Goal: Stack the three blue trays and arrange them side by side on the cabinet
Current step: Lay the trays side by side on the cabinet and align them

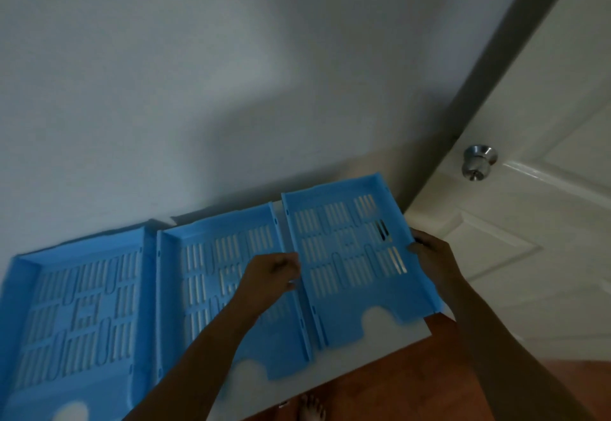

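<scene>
Three light blue slotted trays lie side by side on the white cabinet top (390,338). The left tray (76,315) and the middle tray (211,268) lie flat against the wall. The right tray (347,255) sits at the cabinet's right end, slightly turned. My left hand (271,275) grips the right tray's left rim, reaching over the middle tray. My right hand (426,248) holds the same tray's right rim.
A grey wall (198,73) runs behind the cabinet. A white panelled door (535,222) with a metal knob (479,161) stands just right of the cabinet. Brown wooden floor (413,381) and a bare foot (312,407) show below the front edge.
</scene>
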